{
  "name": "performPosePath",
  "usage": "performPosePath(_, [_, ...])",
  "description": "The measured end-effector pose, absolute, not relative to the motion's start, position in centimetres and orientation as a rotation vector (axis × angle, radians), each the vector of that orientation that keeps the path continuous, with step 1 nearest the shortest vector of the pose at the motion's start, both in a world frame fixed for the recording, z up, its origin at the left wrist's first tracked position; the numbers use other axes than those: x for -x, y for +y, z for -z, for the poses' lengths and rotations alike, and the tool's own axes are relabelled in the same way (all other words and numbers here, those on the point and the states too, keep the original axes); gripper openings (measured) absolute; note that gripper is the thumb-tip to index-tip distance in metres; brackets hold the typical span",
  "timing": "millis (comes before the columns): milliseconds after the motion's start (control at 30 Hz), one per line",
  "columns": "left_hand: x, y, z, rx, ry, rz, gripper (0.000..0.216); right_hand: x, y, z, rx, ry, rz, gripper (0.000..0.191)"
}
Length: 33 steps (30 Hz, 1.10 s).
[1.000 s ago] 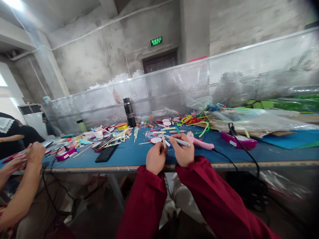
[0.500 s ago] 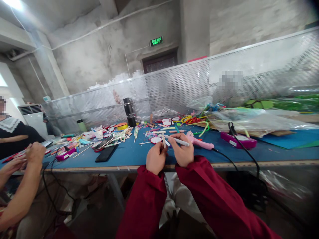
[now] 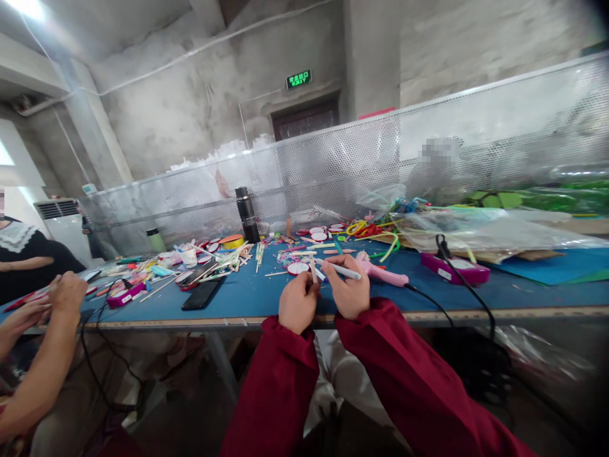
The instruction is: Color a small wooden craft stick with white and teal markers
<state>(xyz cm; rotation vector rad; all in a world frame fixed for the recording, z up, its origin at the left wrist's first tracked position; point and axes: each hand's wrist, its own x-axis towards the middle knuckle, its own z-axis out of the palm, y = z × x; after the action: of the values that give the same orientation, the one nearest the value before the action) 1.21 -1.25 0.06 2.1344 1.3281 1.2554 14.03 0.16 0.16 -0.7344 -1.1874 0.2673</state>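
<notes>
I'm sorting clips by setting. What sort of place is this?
Probably a craft workshop in a bare concrete hall: a long blue worktable littered with craft sticks, a pink glue gun beside the right hand, and a perforated metal divider between stations.

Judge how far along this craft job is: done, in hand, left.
Done: round discs lie just beyond the hands. In hand: left hand grips a stick, right hand a white rod, close together. Left: the glue gun lies untouched beside the right hand and loose sticks litter the table, so likely much remains.
</notes>
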Motion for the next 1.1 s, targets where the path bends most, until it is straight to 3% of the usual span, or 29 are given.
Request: performPosePath(1100, [-1.27, -1.46, -0.24, -2.148, 1.365, -1.234, 0.008, -13.91, -0.31, -0.48, 0.726, -1.191, -0.268, 0.023])
